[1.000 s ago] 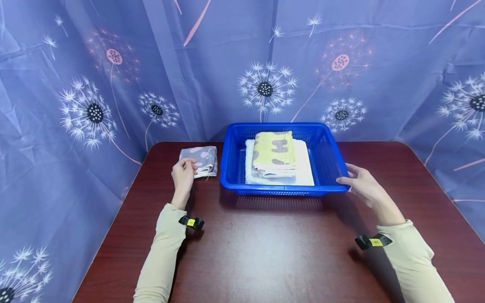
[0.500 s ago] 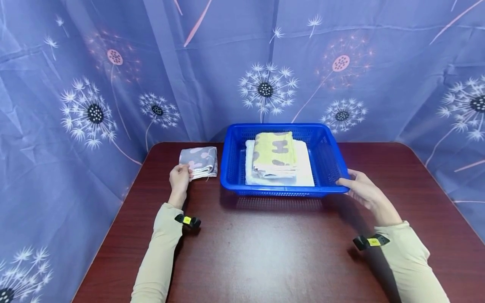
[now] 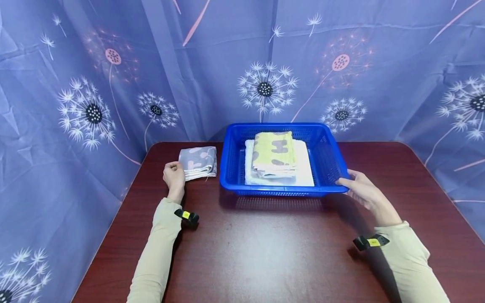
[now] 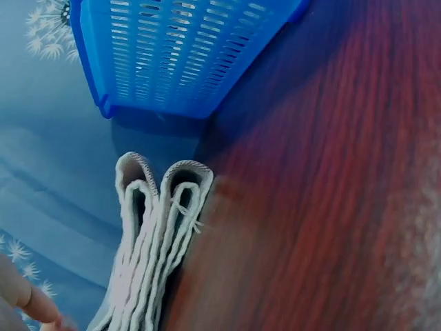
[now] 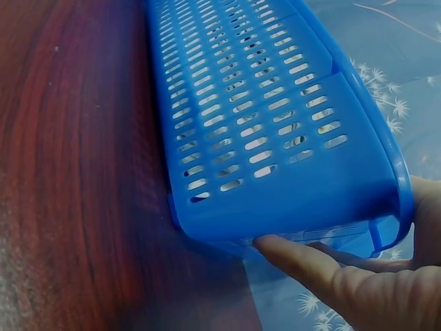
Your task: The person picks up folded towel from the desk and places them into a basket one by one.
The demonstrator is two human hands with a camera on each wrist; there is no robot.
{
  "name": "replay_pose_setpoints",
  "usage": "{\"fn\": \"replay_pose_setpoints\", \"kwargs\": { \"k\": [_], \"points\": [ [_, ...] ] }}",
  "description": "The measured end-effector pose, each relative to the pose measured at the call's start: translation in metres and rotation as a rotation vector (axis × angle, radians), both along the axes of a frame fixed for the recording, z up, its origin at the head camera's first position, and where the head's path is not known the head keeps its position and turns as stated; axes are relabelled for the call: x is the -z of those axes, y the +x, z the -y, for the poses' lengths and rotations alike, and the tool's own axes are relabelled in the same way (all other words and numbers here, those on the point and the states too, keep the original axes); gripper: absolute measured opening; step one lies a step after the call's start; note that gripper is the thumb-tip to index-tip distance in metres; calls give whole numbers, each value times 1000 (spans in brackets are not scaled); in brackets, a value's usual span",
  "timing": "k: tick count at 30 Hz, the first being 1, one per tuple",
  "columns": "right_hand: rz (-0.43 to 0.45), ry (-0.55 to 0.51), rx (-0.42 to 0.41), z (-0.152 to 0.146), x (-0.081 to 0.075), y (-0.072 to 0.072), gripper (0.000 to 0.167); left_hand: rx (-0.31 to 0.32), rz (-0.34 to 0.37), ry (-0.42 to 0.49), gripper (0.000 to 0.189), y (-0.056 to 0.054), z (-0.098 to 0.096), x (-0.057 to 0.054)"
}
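A folded grey towel with pink patches [image 3: 197,160] lies at the table's far left, its layered white edge [image 4: 148,241] facing the left wrist camera. My left hand [image 3: 174,176] is at the towel's left edge, with fingers curled and fingertips right at its side; I cannot tell whether they pinch it. To the right stands a blue plastic basket [image 3: 284,188] with slotted walls. My right hand [image 3: 363,189] grips its near right corner, thumb [image 5: 296,258] against the wall. Inside, a folded yellow towel with mauve patches [image 3: 273,151] rests on a folded white towel [image 3: 305,166].
The brown wooden table [image 3: 261,244] extends toward me. A blue curtain with dandelion prints [image 3: 212,63] hangs right behind the basket and along the table's left side. The basket stands a short way from the grey towel.
My left hand has slid left, from the grey towel's front fold to its left edge. The right hand keeps its grip on the basket, which has barely moved.
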State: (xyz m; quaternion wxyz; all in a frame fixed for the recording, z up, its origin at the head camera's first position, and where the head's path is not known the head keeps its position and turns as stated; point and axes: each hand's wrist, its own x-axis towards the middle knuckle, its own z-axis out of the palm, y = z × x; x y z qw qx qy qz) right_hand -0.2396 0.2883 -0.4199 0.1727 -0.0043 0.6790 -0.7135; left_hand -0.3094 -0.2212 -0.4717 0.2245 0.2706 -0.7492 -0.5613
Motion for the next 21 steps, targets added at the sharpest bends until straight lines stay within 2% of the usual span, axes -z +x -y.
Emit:
{"fn": "replay_pose_setpoints", "kwargs": {
  "k": [4, 8, 16, 21],
  "points": [
    [-1, -34, 2, 0, 1, 1, 68, -26, -9, -3, 23, -5, 1, 2],
    [1, -26, -1, 0, 1, 0, 69, -37, 23, 10, 27, -11, 5, 2],
    [-16, 9, -12, -1, 1, -1, 71, 35, 74, 96, 39, -22, 14, 8],
    [-12, 15, -13, -1, 2, 1, 71, 86, 104, 107, 42, -26, 17, 10]
  ]
}}
